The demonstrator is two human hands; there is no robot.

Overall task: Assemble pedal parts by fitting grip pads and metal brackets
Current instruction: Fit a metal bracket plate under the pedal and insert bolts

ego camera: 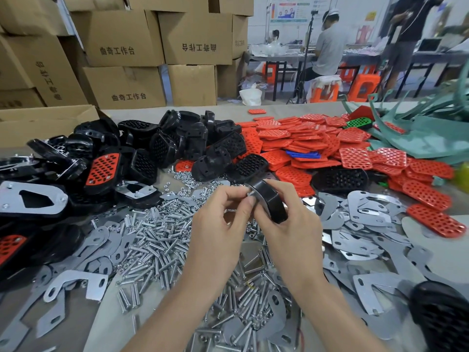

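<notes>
My right hand [286,222] grips a black pedal body [271,199] held on edge above the table, with a metal bracket against its left face. My left hand [223,219] pinches a small silver fastener [250,195] at that face, thumb and forefinger curled on it. Below my hands lies a heap of silver bolts [162,240]. Red grip pads [317,141] are piled behind right. Flat metal brackets [365,219] spread at the right and front left. Empty black pedal bodies [193,141] are heaped behind left, some with red pads fitted [102,168].
Cardboard boxes [124,39] are stacked behind the table at the left. Green plastic pieces [429,133] lie at the far right. People work at tables [330,47] in the background. Another black pedal [444,316] sits at the near right corner.
</notes>
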